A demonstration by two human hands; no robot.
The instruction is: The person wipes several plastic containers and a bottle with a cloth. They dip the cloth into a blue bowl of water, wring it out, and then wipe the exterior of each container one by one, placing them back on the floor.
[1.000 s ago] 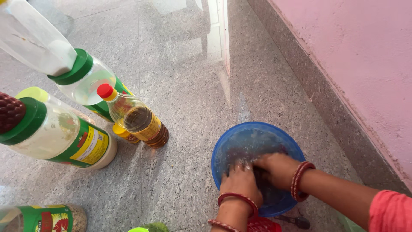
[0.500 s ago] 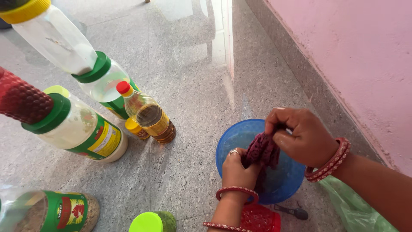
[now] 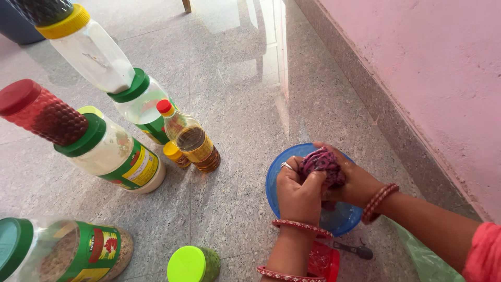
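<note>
A speckled stone floor (image 3: 235, 78) runs beside a pink wall (image 3: 417, 62). Above a round blue plastic bowl (image 3: 276, 183), a crumpled maroon cloth (image 3: 323, 163) is being wrung, gripped tight by the left hand (image 3: 298, 192) and right hand (image 3: 355, 183); further twisting seems called for. Plastic jars (image 3: 120, 156) and an oil bottle (image 3: 190, 137) stand nearby.

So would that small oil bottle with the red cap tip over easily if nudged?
Probably: the oil bottle is tall and narrow, so a push near its red cap might topple it. The amber liquid fills most of it, so it likely feels heavy for its size. If felled, its round body could roll.
</note>
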